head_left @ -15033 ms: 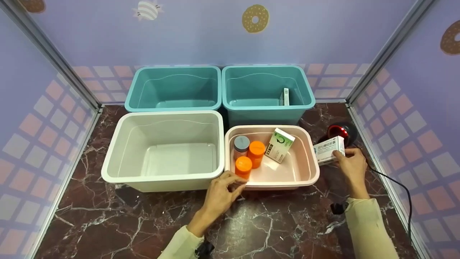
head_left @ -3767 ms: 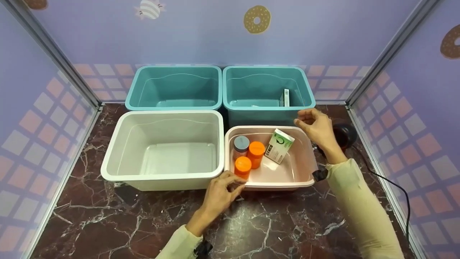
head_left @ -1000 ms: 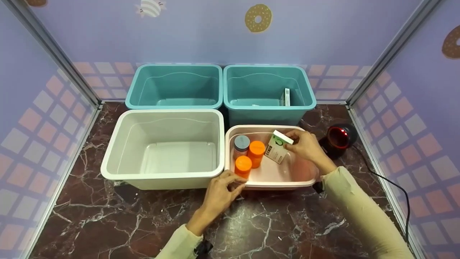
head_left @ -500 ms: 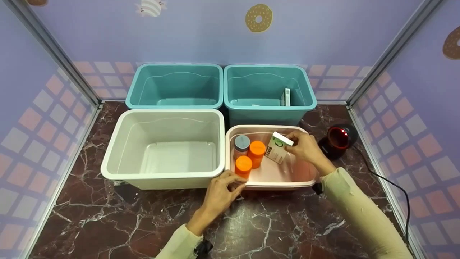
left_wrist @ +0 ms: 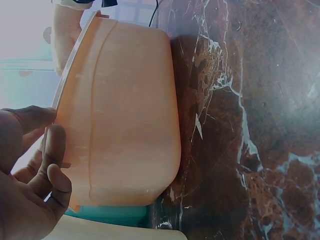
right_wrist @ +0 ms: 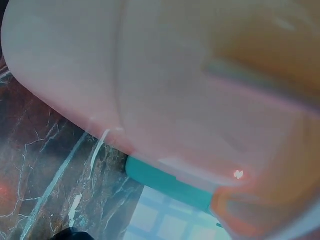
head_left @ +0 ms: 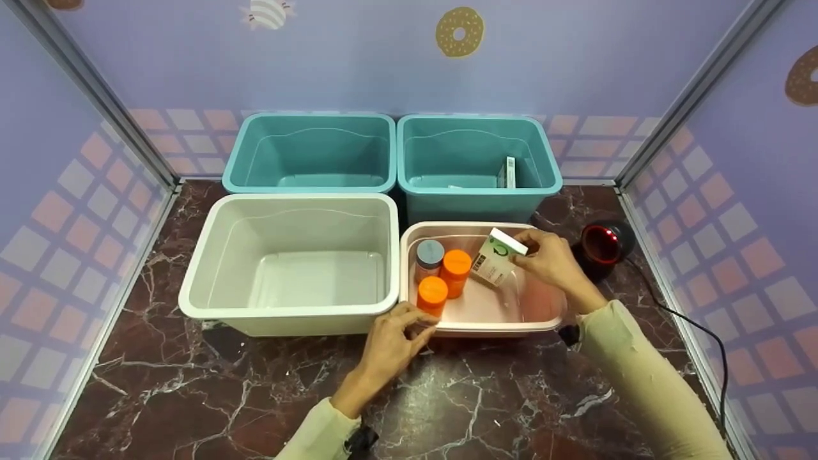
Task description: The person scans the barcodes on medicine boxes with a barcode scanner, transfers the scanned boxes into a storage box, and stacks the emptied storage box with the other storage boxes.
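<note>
The right hand (head_left: 553, 257) pinches the green-and-white medicine box (head_left: 493, 262), which is tilted inside the pink bin (head_left: 505, 328); the left hand (head_left: 391, 338) grips this bin's rim. The pinch should be firm, without denting.

White-and-green carton (head_left: 498, 260), tilted, lower end inside the pink bin (head_left: 492, 327).

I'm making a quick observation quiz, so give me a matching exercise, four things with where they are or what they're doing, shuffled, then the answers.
Things:
1. right hand
2. grey-lidded bottle
3. left hand
4. white bin

Places or states:
A. fingers at the near rim of the pink tub
B. directly in front of a teal bin
C. holding the white-and-green box
D. upright beside an orange bottle

Pairs: 1-C, 2-D, 3-A, 4-B
</note>
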The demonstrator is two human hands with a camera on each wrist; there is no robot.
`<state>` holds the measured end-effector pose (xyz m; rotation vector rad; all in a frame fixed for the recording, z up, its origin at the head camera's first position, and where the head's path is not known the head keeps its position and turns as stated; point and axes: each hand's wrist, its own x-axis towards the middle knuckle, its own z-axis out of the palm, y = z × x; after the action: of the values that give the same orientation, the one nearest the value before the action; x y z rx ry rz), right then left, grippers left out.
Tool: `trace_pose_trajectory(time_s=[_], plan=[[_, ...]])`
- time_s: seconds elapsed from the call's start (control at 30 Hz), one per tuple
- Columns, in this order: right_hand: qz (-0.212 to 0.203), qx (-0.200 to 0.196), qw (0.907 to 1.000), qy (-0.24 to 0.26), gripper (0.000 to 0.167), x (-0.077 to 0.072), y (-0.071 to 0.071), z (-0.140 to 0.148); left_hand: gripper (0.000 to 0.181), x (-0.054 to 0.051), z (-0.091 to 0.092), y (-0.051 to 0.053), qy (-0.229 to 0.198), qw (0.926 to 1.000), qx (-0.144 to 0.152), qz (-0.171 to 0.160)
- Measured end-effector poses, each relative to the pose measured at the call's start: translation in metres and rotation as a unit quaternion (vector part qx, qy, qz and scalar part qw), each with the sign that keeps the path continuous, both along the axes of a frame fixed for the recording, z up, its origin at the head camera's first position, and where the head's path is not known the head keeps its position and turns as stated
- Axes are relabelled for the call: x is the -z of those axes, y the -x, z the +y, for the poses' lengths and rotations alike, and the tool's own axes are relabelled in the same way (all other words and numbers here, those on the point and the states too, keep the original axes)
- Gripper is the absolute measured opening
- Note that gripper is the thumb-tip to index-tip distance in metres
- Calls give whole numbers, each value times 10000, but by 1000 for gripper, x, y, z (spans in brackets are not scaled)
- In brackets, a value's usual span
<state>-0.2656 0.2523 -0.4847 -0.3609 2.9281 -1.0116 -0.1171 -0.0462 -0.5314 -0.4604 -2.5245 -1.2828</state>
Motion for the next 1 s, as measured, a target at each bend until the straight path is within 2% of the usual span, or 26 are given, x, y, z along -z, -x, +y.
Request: trace_pose_trajectory(time_s=[0.5, 1.0], plan=[[145, -66, 9958, 899, 25, -8, -9, 11, 11, -1, 0, 0, 76, 9999, -59, 62], [511, 35, 9924, 1118, 26, -20, -19, 26, 12, 0, 0, 0, 18, 10000, -15, 33]])
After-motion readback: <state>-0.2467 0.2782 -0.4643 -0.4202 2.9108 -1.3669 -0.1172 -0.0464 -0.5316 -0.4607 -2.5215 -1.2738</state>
